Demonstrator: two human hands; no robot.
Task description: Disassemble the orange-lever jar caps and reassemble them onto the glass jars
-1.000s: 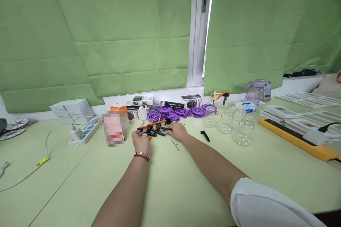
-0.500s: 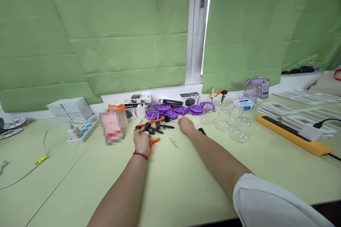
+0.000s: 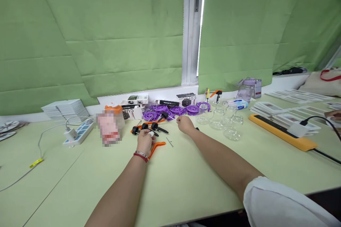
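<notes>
My left hand (image 3: 145, 142) is closed low over the table, with a small white piece (image 3: 151, 133) at its fingertips and a bent orange lever handle (image 3: 160, 144) sticking out beside it. Farther right, my right hand (image 3: 185, 125) pinches a thin metal rod (image 3: 173, 117). The rod's other end meets a black cap (image 3: 164, 115); whether they are joined is unclear. Between the hands lie several black pump heads with stems (image 3: 157, 127), with an orange strip (image 3: 151, 125) behind them. A loose metal pin (image 3: 169, 142) rests nearby.
Purple wheel-shaped pieces (image 3: 192, 110) and small boxes (image 3: 137, 111) line the back. Clear glass jars (image 3: 232, 133) stand right of my right arm. A yellow power strip (image 3: 282, 133) and paper stacks lie farther right, near another person's hand (image 3: 335, 115). A white power strip (image 3: 80, 134) sits left.
The view has turned slightly right. My left hand has shifted right and a little nearer, the orange lever handle moving with it. My right hand still pinches the rod.
</notes>
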